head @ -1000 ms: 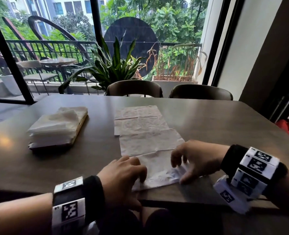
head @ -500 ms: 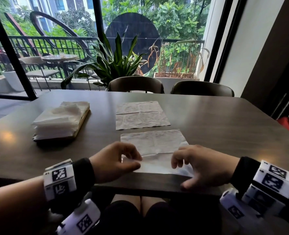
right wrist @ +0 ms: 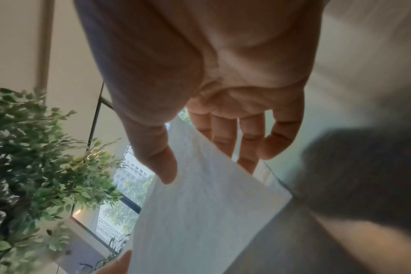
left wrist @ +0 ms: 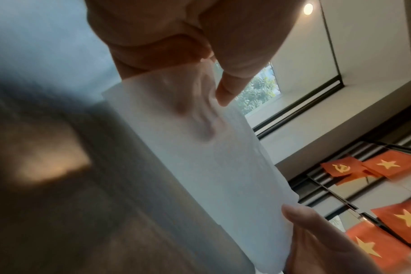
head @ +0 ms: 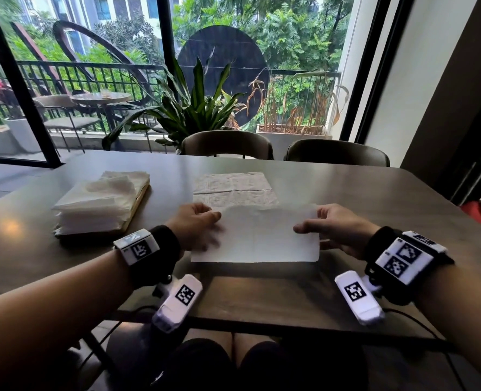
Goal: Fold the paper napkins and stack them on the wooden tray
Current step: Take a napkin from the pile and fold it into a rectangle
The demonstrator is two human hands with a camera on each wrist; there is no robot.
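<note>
— While both hands hold it up, where does the napkin (head: 257, 235) sit?
— Raised off the bench (head: 346, 198), between the two hands, near the front edge. It looks folded, a wide white rectangle with its lower edge straight.

— How does the left hand (head: 195, 228) grip it?
— Pinching the left end. In the left wrist view the thumb lies on the near face and the fingers (left wrist: 153, 46) curl behind the paper, which puckers under the thumb tip.

— And the right hand (head: 336, 228)?
— Also pinching, on the right end. The right wrist view shows the thumb on one face of the sheet and the fingers (right wrist: 225, 133) only loosely bent behind it, the little finger standing clear of the paper.

— What else lies on the bench?
— A second napkin (head: 235, 189), spread flat, just beyond the held one. Well to the left is the wooden tray (head: 137, 201), carrying a stack of folded napkins (head: 95, 206); only the tray's right edge shows under the pile.

— Do the hands touch either of those?
— No, both are apart from the tray and from the flat napkin.
</note>
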